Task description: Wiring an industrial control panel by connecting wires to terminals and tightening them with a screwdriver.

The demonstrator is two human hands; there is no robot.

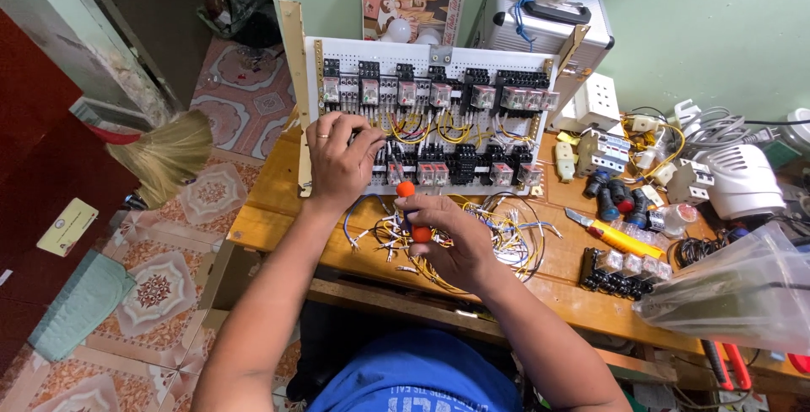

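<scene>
Bright, even daylight-type light, no hard source visible; seems to come from above and the far side. Shadows soft: faint ones under the left hand (337,159) on the white relay panel (472,57), darker under the near table edge (278,230). Mild glare on the clear plastic bag (742,290) at near right and the white fan housing (742,180). Centre sharp, wires readable. Wide-angle bending at the edges; left floor tiles (156,290) stretched. Slight softness at the corners.
</scene>
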